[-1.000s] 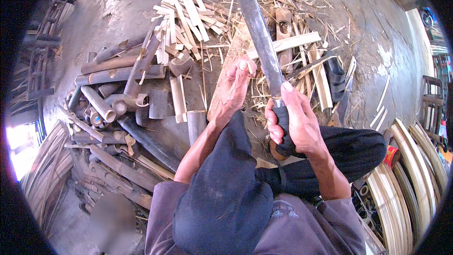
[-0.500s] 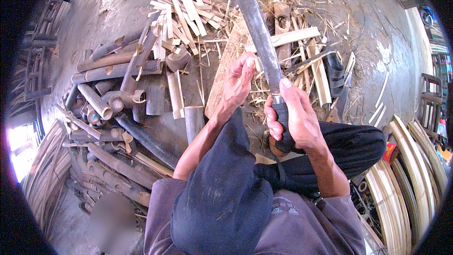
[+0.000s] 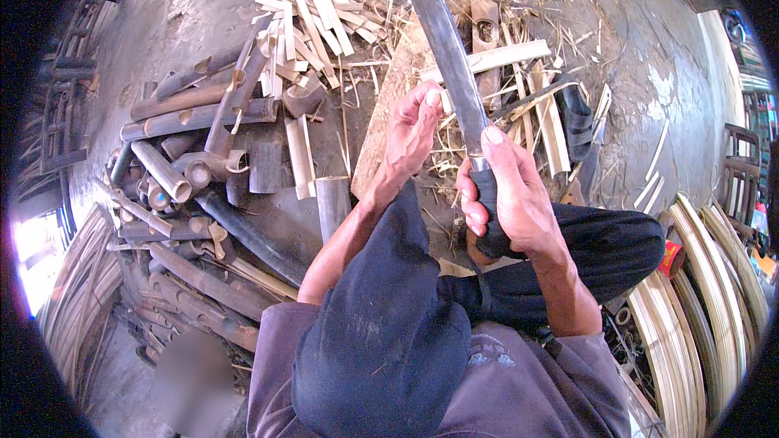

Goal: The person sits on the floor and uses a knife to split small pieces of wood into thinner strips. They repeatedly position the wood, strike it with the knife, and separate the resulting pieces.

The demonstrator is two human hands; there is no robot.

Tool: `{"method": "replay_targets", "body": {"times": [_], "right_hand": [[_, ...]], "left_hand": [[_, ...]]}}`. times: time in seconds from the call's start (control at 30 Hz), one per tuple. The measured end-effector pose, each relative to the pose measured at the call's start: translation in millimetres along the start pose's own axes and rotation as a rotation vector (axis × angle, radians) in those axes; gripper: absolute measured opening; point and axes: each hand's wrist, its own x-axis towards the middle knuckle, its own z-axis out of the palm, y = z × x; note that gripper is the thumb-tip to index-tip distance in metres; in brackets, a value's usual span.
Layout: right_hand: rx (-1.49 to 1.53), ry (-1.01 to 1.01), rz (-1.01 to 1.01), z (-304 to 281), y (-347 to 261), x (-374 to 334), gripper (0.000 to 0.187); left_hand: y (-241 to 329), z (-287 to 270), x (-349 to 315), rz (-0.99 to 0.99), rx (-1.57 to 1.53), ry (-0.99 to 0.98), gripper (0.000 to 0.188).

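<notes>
Right grip [image 3: 519, 199] clamps a machete [image 3: 449, 45] by its handle [image 3: 485, 195], thumb forward apparently for control, left grip [image 3: 415, 123] pinching a pale sliver [image 3: 445, 100].

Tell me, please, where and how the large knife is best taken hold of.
Probably by its dark wrapped handle, from the person's side, as the right hand does: the long blade points away from the body, leaving the handle nearest.

Place: a bamboo workshop, judging by its stock and waste
Ground: a bare, worn grey floor [image 3: 633, 53]
Stock: dark bamboo tubes [image 3: 203, 117] piled to the left
Cut pieces: pale split strips [image 3: 319, 2] heaped ahead, long slats [image 3: 665, 349] stacked at lower right
Waste: scattered shavings [image 3: 458, 0]
Tool: a long, broad-bladed knife [image 3: 450, 45]
</notes>
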Motion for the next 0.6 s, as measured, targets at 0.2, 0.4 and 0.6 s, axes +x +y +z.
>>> {"method": "replay_targets", "body": {"times": [0.2, 0.4, 0.6], "right_hand": [[-0.020, -0.042, -0.026, 0.0, 3.0, 0.0, 0.051], [-0.116, -0.056, -0.111, 0.1, 1.1, -0.2, 0.049], [-0.221, -0.024, -0.178, 2.7, 7.2, 3.8, 0.045]], "left_hand": [[-0.3, 0.6, 0.1, 0.030, -0.022, 0.014, 0.034], [6.7, 4.0, 0.1, -0.002, -0.102, -0.019, 0.031], [9.4, 0.2, 4.5, 0.022, -0.122, -0.063, 0.030]]}}
